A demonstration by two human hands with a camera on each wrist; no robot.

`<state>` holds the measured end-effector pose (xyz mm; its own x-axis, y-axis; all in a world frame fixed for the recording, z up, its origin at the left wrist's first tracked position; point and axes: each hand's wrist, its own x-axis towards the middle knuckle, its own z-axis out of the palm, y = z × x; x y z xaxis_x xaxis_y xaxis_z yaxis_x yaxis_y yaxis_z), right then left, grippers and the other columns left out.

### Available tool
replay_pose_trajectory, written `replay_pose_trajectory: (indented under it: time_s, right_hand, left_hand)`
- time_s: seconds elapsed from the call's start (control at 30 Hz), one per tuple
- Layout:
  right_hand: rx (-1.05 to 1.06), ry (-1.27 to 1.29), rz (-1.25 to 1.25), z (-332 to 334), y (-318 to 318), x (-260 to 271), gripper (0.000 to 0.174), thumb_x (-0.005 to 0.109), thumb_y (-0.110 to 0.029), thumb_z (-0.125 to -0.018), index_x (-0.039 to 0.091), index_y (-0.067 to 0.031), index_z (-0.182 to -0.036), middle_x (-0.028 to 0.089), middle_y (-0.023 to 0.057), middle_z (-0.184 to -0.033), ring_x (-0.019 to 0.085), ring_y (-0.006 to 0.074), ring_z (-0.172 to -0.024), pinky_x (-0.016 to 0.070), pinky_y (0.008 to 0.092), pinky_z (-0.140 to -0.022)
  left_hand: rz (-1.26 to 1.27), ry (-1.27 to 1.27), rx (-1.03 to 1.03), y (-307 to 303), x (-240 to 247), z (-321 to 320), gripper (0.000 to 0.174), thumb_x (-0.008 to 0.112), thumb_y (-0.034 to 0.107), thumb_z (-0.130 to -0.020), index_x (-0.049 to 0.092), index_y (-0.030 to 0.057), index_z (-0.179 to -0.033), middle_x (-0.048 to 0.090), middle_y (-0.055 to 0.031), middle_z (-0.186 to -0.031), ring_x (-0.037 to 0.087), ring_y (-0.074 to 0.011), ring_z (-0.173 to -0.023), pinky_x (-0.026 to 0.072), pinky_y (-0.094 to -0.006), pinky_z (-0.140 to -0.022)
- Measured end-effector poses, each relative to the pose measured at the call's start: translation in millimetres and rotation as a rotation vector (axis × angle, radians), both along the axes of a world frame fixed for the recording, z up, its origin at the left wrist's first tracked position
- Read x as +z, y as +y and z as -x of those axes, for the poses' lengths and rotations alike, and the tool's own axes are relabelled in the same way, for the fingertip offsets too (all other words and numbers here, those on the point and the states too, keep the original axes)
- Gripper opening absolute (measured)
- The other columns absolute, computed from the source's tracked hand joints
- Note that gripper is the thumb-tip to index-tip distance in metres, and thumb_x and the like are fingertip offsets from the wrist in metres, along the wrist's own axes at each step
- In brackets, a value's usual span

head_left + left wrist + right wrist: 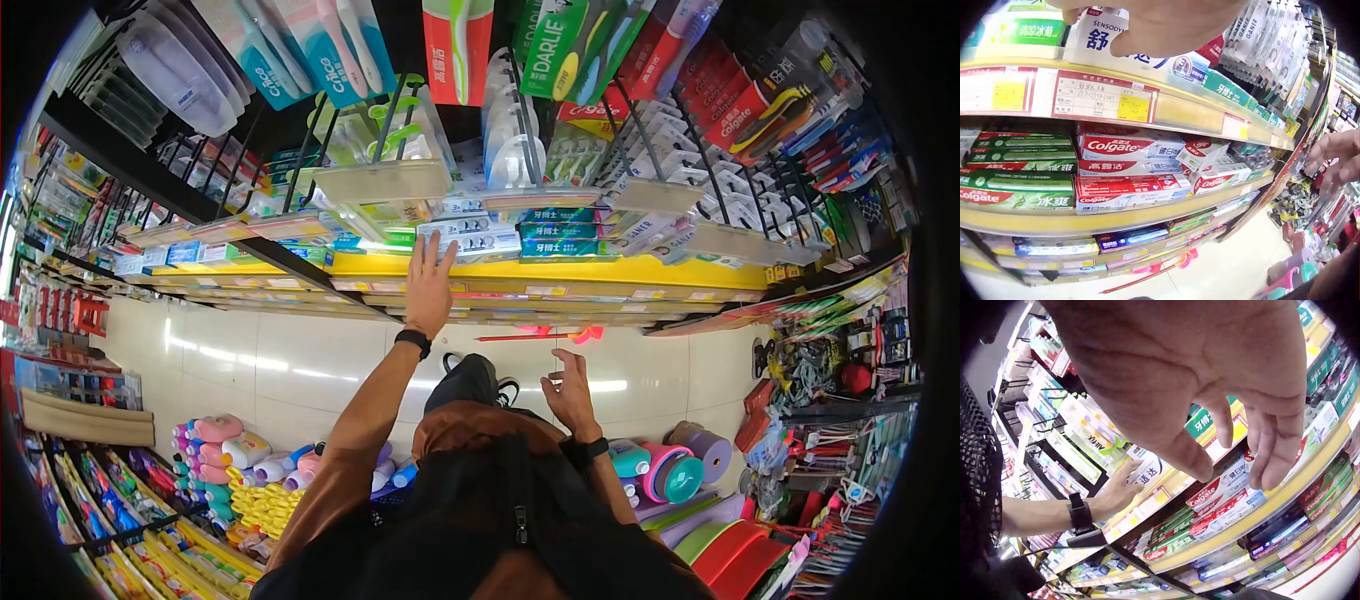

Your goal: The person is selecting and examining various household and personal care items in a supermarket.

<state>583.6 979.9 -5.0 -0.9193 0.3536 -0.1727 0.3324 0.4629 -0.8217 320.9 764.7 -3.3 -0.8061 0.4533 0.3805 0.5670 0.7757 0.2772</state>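
My left hand [430,290] reaches to the shelf, its fingers resting on a white Sensodyne toothpaste box [488,240]. In the left wrist view, fingertips overlap the front of that toothpaste box [1094,40], covering part of its print. The right wrist view catches the left hand [1115,495] from the side, fingers stretched over the box. Lower and to the right, my right hand [572,392] hangs in the air with loosely bent fingers and nothing in it. Beside the white box lie green Chinese-labelled boxes [558,232].
Toothbrush packs [460,50] hang on hooks above the toothpaste. Colgate boxes [1132,147] fill the shelf below, behind a yellow edge with price tags [1107,97]. A red stick [530,338] lies on the tiled floor. Bottles [215,430] and red basins [745,560] stand behind.
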Motion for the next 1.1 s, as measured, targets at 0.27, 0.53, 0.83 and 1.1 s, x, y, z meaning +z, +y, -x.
replay_pose_trajectory:
  time_s: [0.27, 0.53, 0.83, 1.1]
  right_hand:
    - [0.033, 0.043, -0.031, -6, -3, 0, 0.058, 0.074, 0.001, -0.094, 0.050, -0.0036, -0.147, 0.050, 0.0199, -0.139, 0.074, 0.0306, -0.105, 0.0635, 0.0372, -0.083]
    - [0.038, 0.054, -0.087, -22, -5, -14, 0.058, 0.075, 0.001, -0.091, 0.051, -0.0041, -0.144, 0.051, 0.0207, -0.135, 0.076, 0.0300, -0.101, 0.0647, 0.0387, -0.078]
    - [-0.041, 0.075, -0.121, 2, -25, -5, 0.059, 0.076, 0.001, -0.090, 0.051, -0.0086, -0.143, 0.053, 0.0199, -0.132, 0.076, 0.0309, -0.097, 0.0646, 0.0396, -0.082]
    - [-0.200, 0.066, -0.100, 9, -71, 3, 0.056, 0.075, -0.001, -0.091, 0.053, -0.0080, -0.141, 0.054, 0.0217, -0.131, 0.076, 0.0324, -0.097, 0.0630, 0.0423, -0.084]
  left_hand:
    - [0.001, 0.017, -0.018, -3, -4, 23, 0.064, 0.066, -0.011, -0.078, 0.063, 0.0162, -0.137, 0.052, -0.0098, -0.156, 0.043, -0.0395, -0.148, 0.0416, -0.0522, -0.121]
    - [0.021, -0.034, -0.033, -3, 6, 24, 0.076, 0.067, -0.012, -0.077, 0.058, 0.0166, -0.146, 0.049, -0.0109, -0.159, 0.044, -0.0409, -0.146, 0.0436, -0.0509, -0.119]
    - [0.099, -0.016, -0.166, -11, 6, 39, 0.092, 0.069, -0.011, -0.077, 0.049, 0.0207, -0.161, 0.042, -0.0126, -0.168, 0.041, -0.0417, -0.151, 0.0475, -0.0507, -0.116]
    - [0.150, -0.019, -0.244, -12, 13, 49, 0.087, 0.072, -0.006, -0.078, 0.050, 0.0166, -0.160, 0.048, -0.0155, -0.159, 0.046, -0.0401, -0.145, 0.0531, -0.0493, -0.110]
